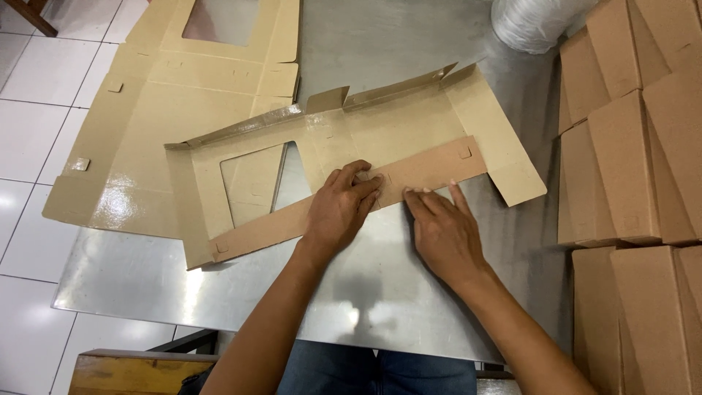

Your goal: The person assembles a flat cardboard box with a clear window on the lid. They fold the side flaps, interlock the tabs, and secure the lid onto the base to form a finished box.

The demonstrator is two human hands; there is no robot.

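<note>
Cardboard box blank (pixel 409 132), windowed and half-folded, is spread on the steel counter (pixel 380 271); its near flap is pressed flat by the left hand (pixel 342 206) and right hand (pixel 442 230), fingers extended, nothing gripped. Folded boxes (pixel 629 168) are stacked at 3 o'clock.

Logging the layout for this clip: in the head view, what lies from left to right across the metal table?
Flat stack of box blanks → left hand → right hand → stacked folded boxes at the right edge.
</note>
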